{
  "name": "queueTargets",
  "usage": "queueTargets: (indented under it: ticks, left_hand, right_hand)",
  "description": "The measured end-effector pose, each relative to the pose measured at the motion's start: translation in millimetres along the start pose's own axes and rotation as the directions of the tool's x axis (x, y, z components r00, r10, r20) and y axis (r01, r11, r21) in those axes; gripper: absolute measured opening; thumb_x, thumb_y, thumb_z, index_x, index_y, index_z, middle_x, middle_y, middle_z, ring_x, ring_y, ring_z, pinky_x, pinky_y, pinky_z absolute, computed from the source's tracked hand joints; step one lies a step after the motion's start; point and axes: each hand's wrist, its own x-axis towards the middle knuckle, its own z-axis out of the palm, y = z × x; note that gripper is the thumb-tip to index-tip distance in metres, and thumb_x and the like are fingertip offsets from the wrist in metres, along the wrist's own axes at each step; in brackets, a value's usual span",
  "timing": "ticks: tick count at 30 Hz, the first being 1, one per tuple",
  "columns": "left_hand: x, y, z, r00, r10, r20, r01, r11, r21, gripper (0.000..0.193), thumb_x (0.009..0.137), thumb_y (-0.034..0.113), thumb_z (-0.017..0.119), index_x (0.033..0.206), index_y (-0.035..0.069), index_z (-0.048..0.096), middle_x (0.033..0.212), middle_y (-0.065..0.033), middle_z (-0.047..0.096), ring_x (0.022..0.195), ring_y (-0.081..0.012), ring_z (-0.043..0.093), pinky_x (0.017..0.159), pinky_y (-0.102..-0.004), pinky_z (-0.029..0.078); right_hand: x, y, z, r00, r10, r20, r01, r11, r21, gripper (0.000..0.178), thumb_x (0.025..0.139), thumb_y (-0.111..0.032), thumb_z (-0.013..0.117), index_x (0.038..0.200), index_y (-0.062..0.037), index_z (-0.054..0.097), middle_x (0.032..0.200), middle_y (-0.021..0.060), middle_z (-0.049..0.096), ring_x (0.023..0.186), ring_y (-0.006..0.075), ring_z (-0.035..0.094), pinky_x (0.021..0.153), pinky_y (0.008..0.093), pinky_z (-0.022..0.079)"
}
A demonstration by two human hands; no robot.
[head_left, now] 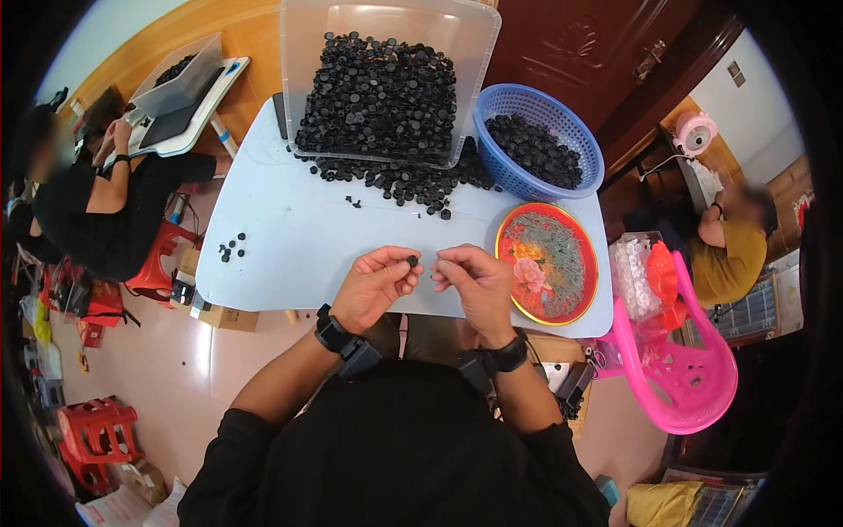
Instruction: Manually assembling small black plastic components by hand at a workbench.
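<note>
Through the head view I start at the left, where a co-worker in dark clothes (88, 193) sits at a separate bench; nearer me, a small cluster of black pieces (232, 248) lies apart on the pale table (303, 233). Next comes the left hand (373, 285), raised above the table's near edge, pinching one round black part (413, 261) between thumb and fingertips. Beyond it stands a clear bin (474, 53) heaped with similar pieces, some spilled along its front. Just beside the held part, not touching it, is the right hand (474, 277), its thumb and fingers drawn together; I cannot tell whether anything tiny sits in that pinch. Farther right are a blue basket (575, 127) of black pieces and, nearer me, a red tray (566, 312) of thin grey metal pieces (562, 255), then a pink chair (672, 386). I'd judge the step in hand to be fine fingertip work on that single part, perhaps fitting something small to it. The next move seems to call for a steady left pinch and careful lining-up from the right.
</note>
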Motion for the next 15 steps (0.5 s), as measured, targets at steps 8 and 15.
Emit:
queueTargets:
  ticks: [8,15]
  left_hand:
    - [-13.9,4.0,4.8,0.999,0.051,0.014,-0.051,0.998,0.029,0.017,0.087,0.004,0.053,0.103,0.001,0.057,0.091,-0.0099,0.061,0.077,-0.0131,0.056,0.067,-0.0242,0.044]
    - [-16.4,4.7,5.5,0.999,0.043,-0.007,-0.043,0.998,0.04,0.016,0.087,0.003,0.054,0.102,-0.001,0.057,0.09,-0.0104,0.061,0.075,-0.0132,0.056,0.066,-0.0241,0.045]
  right_hand:
    - [6.0,5.9,25.8,0.974,-0.224,0.037,0.227,0.965,-0.132,0.004,0.08,0.004,0.059,0.084,0.004,0.06,0.077,0.0049,0.057,0.065,0.0093,0.058,0.057,0.0203,0.046]
    - [5.0,4.4,26.1,0.915,-0.395,0.085,0.395,0.83,-0.394,0.006,0.078,0.005,0.059,0.083,0.0037,0.059,0.076,0.0089,0.057,0.064,0.0146,0.058,0.058,0.024,0.046]
